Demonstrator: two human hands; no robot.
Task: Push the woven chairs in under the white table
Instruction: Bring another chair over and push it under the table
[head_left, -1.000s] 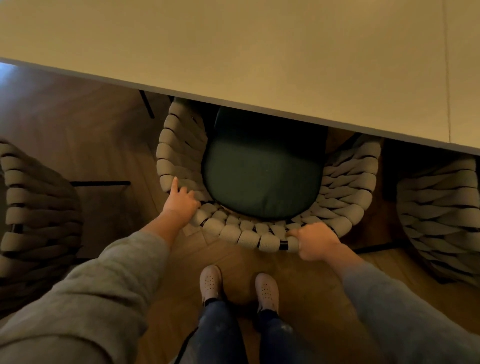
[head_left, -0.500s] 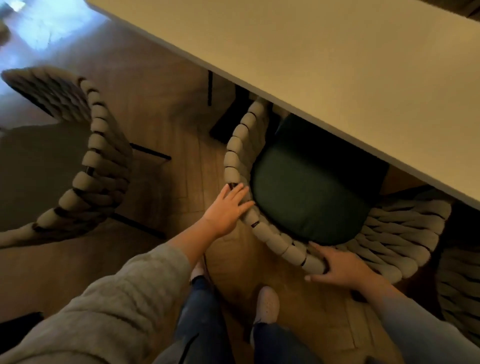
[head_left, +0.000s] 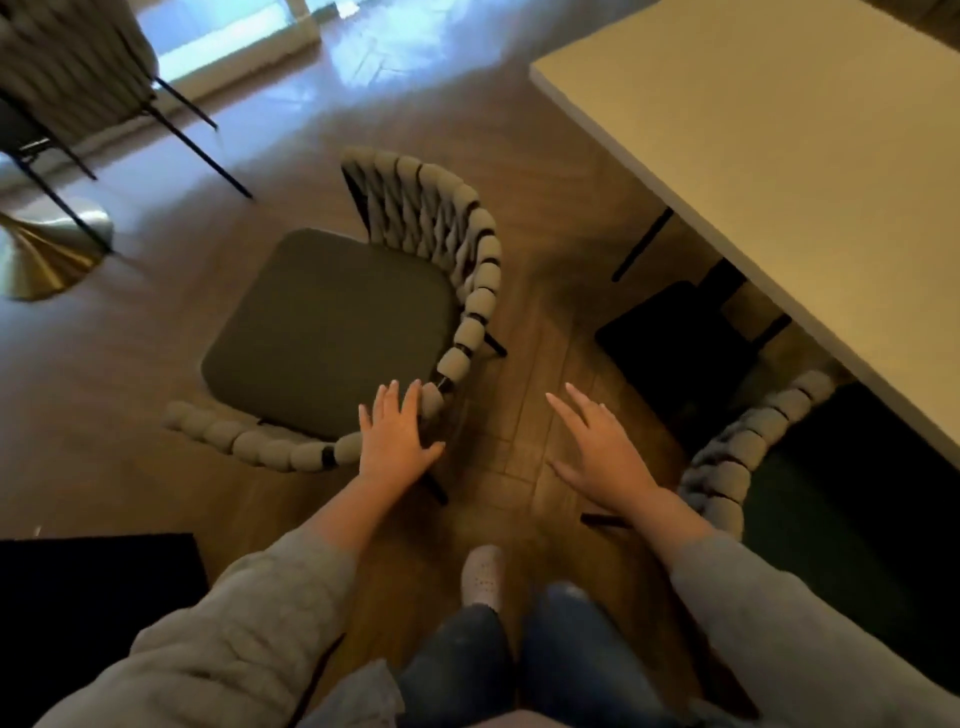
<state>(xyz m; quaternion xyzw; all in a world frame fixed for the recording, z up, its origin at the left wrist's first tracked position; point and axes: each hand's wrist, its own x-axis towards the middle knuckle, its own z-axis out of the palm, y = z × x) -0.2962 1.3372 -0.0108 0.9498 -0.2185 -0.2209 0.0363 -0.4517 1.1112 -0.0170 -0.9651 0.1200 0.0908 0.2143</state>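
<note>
Two woven chairs show in the head view. The tucked chair (head_left: 727, 467) sits partly under the white table (head_left: 779, 156). The stray chair (head_left: 332, 327) stands well clear of the table, with its back towards it, so we judge it needs turning. Our left hand (head_left: 395, 436) lies flat-fingered on its woven rim, likely to steer it. Our right hand (head_left: 602, 452) hangs released, holding nothing, between the two chairs.
</note>
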